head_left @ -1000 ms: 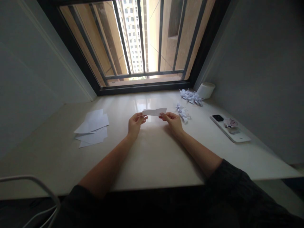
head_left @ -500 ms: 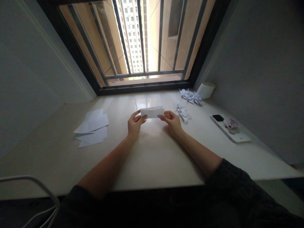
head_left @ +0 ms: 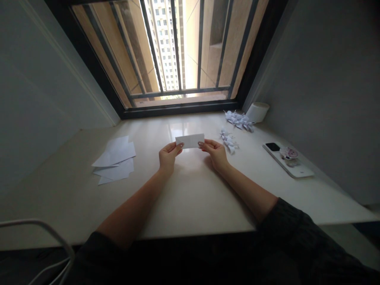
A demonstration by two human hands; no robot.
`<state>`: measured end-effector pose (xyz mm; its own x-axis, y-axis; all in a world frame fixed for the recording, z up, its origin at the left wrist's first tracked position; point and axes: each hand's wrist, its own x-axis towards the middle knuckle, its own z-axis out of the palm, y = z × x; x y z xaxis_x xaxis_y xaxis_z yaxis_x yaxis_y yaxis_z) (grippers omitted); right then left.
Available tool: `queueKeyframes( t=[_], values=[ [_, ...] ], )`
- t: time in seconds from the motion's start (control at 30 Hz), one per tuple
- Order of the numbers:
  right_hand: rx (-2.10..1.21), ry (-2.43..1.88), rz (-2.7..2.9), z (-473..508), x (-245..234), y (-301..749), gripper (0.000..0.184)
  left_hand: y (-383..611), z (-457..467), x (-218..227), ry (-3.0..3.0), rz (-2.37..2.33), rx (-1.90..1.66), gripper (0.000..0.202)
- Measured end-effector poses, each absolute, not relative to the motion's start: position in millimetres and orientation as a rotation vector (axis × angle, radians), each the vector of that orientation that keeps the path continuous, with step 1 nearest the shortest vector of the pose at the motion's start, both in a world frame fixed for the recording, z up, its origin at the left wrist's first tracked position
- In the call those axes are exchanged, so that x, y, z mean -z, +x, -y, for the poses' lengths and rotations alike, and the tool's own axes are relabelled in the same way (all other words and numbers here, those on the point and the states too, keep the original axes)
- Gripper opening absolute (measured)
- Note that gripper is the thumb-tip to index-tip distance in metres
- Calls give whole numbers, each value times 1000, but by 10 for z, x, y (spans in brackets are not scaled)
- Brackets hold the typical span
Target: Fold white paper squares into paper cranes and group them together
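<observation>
I hold a small folded strip of white paper [head_left: 190, 141] just above the pale tabletop [head_left: 190, 194], in front of the window. My left hand [head_left: 168, 155] pinches its left end between thumb and fingers. My right hand [head_left: 215, 152] pinches its right end the same way. The strip faces me as a flat upright rectangle. A loose stack of white paper sheets [head_left: 115, 160] lies on the table to the left of my left hand.
Small folded white paper figures [head_left: 228, 141] lie right of my right hand, and more paper figures [head_left: 239, 120] by a white roll [head_left: 257, 112] in the far right corner. A white phone [head_left: 287, 159] rests at right. A barred window [head_left: 178, 55] is ahead; a chair rail [head_left: 38, 237] is at lower left.
The paper strip has gone from a narrow edge-on sliver to a folded rectangle facing me. Both hands have stayed in nearly the same place, still pinching its ends.
</observation>
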<state>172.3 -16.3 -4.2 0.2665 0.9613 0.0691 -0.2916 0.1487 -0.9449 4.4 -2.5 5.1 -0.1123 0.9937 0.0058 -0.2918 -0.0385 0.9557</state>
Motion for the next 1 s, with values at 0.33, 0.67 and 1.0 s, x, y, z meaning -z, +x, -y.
queueKeyframes(
  t=[0.33,0.67,1.0],
  values=[
    [-1083,-1042,826,168,37,1719,33,53,25,-55,919,-1049,-1445,39],
    [-1087,-1024,810,151,60,1721,32,59,34,-68,912,-1055,-1456,37],
    [-987,-1071,847,152,11,1749,32,13,13,-45,1134,-1112,-1366,41]
  ],
)
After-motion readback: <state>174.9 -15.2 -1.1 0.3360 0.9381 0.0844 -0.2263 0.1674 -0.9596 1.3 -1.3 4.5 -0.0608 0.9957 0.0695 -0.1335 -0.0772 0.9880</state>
